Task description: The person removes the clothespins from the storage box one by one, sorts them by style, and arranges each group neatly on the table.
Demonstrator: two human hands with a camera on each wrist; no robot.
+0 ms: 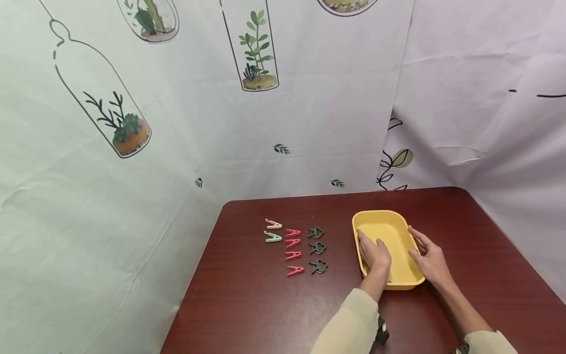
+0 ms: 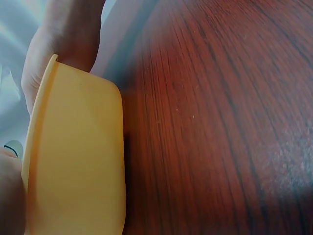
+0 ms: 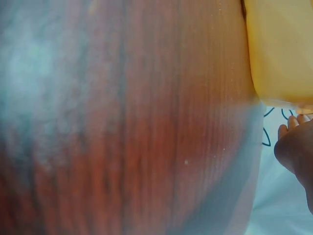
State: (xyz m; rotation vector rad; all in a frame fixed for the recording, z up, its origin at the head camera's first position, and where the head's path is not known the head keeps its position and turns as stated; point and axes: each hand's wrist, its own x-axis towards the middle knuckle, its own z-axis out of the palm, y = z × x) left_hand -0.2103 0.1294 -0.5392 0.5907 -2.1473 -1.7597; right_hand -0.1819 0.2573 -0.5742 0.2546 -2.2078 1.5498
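Note:
A yellow rectangular tray (image 1: 393, 241) sits on the right half of the table, its side wall (image 2: 76, 156) filling the left of the left wrist view. My left hand (image 1: 375, 255) reaches in over the tray's left side, fingers extended along the inner left wall. At the right rim is my right hand (image 1: 431, 260), fingers stretched along the outside and thumb near the edge. Whether either hand bears on the plastic cannot be told. Left of the tray lie several red clothespins (image 1: 293, 255), a white clothespin (image 1: 274, 224), a mint clothespin (image 1: 272, 237) and three dark green clips (image 1: 318, 247).
The dark red wooden table (image 1: 247, 295) carries everything. Behind and at the left hangs a pale cloth (image 1: 177, 113) printed with plants. The clips stand in rough columns between the table's left edge and the tray.

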